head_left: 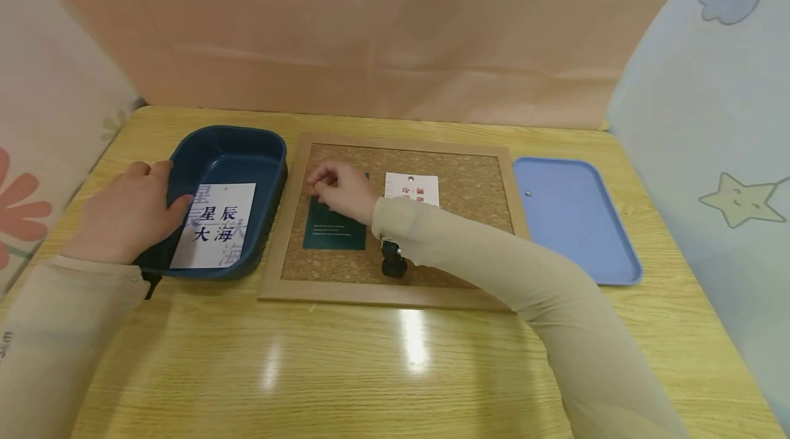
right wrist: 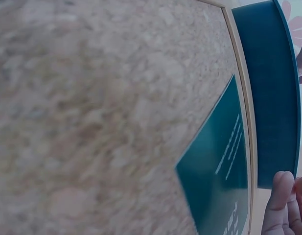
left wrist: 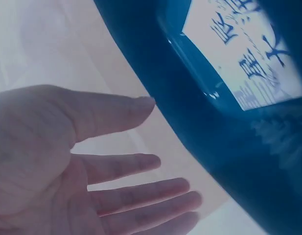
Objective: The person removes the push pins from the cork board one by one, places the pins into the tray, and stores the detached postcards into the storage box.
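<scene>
Left hand [head_left: 126, 209], fingers straight, rests against one dark blue bin [head_left: 231, 151] holding one white card [head_left: 214, 224]. Right hand's [head_left: 339, 188] curled fingers touch one green card [head_left: 333, 230] on the corkboard [head_left: 469, 185]; whether they pinch anything, I cannot tell.

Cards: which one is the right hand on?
The dark green card on the cork board; the right hand covers its top edge. The other two cards lie untouched.

I see a dark green card [head_left: 334, 228] lying flat on the cork board [head_left: 475, 185], near its left frame edge, with faint pale print lines on its face. My right hand [head_left: 339, 188] covers its top edge, fingers curled there. The dark blue tub [head_left: 230, 147] sits just left of the board, and my left hand [head_left: 126, 212] rests against its left wall. Inside it a white card [head_left: 214, 225] with dark blue characters lies flat.
</scene>
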`<state>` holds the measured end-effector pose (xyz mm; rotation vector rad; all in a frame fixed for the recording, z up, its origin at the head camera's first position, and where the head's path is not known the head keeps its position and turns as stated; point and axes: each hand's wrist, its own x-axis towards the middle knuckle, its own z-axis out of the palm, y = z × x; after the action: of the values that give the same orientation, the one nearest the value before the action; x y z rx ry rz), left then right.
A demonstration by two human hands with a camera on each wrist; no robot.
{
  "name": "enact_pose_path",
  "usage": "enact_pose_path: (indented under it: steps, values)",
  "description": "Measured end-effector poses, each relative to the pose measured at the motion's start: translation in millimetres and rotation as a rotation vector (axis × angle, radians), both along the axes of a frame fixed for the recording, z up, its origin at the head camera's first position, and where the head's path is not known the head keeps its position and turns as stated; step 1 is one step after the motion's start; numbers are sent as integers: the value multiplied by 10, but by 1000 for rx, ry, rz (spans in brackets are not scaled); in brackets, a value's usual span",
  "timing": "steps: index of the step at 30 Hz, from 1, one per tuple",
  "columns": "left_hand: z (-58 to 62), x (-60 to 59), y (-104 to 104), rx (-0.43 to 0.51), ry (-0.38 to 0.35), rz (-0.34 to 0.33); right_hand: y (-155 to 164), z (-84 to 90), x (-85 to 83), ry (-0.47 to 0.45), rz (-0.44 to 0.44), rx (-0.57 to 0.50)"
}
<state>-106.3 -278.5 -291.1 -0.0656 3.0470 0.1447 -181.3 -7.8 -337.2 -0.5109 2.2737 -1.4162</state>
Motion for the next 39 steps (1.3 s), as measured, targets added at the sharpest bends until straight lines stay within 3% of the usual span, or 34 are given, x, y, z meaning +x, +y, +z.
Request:
enact_pose_path:
  steps: [18,30,39]
  values:
    - [122,7,365,-4,5,-160,188,-21,-10,1,-44,-23]
    - [130,78,709,10,144,-268,382,-32,-32,21,-72,52]
    - [126,70,993,26,190,-328,522,-48,-30,28,-95,68]
